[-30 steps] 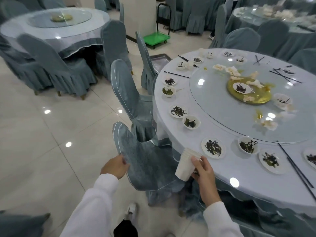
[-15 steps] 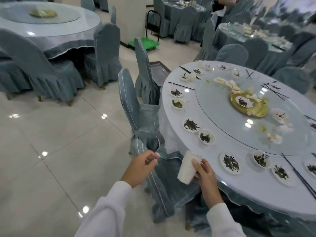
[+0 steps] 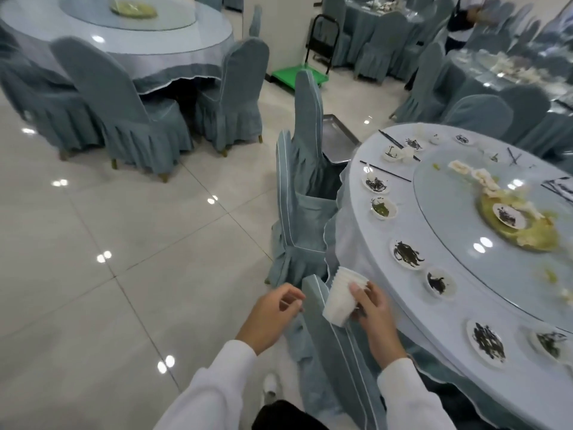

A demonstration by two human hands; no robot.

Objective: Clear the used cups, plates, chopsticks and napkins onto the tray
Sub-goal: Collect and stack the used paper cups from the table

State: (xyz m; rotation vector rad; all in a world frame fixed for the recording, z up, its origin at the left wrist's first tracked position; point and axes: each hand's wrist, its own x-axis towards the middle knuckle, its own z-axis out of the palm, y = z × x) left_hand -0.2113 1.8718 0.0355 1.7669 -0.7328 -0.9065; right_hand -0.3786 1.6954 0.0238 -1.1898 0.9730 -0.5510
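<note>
My right hand [image 3: 373, 318] grips a stack of white cups [image 3: 339, 301], tilted, just off the near left edge of the round table [image 3: 352, 234]. My left hand [image 3: 269, 318] hovers with loosely curled fingers beside the top of the nearest chair back [image 3: 328, 342] and holds nothing. Small used plates with dark scraps [image 3: 406, 253] [image 3: 440, 282] [image 3: 384, 207] line the table's rim. Black chopsticks [image 3: 387, 172] lie at the far left of the table. Crumpled napkins [image 3: 477, 176] sit on the glass turntable [image 3: 459, 249]. A metal tray [image 3: 336, 135] rests on a chair seat beyond.
Two more covered chairs [image 3: 297, 218] [image 3: 307, 119] stand between me and the tray. A yellow dish [image 3: 527, 234] sits mid-turntable. A green trolley [image 3: 299, 74] stands at the back. Another round table with chairs [image 3: 130, 57] is at far left, with tiled floor [image 3: 124, 243] between. A person [image 3: 465, 23] stands far right.
I have moved forward along the table's edge with the cup stack. My left hand has come off the nearest chair back and now sits beside it.
</note>
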